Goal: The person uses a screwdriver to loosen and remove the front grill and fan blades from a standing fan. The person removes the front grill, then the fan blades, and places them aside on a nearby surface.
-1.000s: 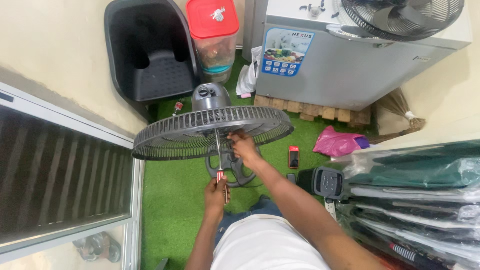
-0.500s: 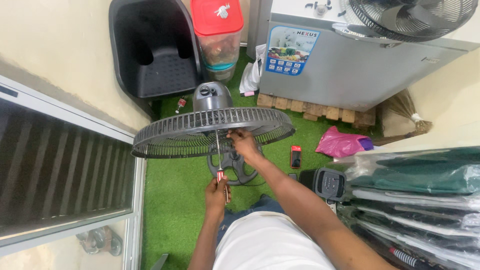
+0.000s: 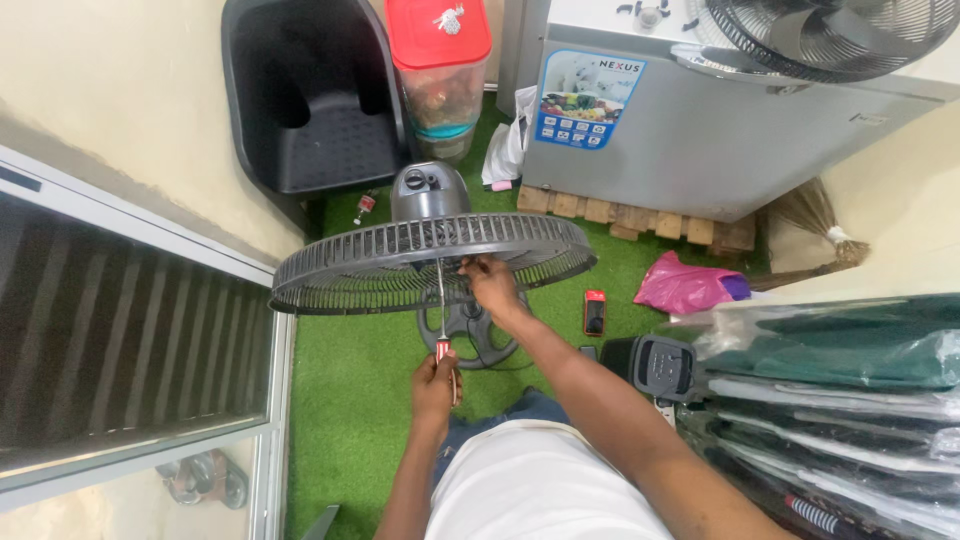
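A dark grey fan guard (image 3: 360, 262) lies flat on top of a standing fan with a grey motor housing (image 3: 428, 190) behind it. My left hand (image 3: 436, 385) grips the red handle of a screwdriver (image 3: 441, 310) whose shaft runs up to the guard's middle. My right hand (image 3: 493, 285) reaches through the guard and holds it at the centre, by the screwdriver tip. The fan's round base (image 3: 480, 335) shows below on the green mat.
A black chair (image 3: 310, 100), a red-lidded container (image 3: 440, 60) and a grey chest freezer (image 3: 700, 130) with another fan guard (image 3: 830, 35) on it stand ahead. A pink bag (image 3: 685, 285), a small red device (image 3: 594, 312), stacked wrapped items (image 3: 850, 400) at right; a louvred window (image 3: 120, 340) left.
The view has shifted a little. Both hands stay at the fan guard, with the screwdriver in the same place.
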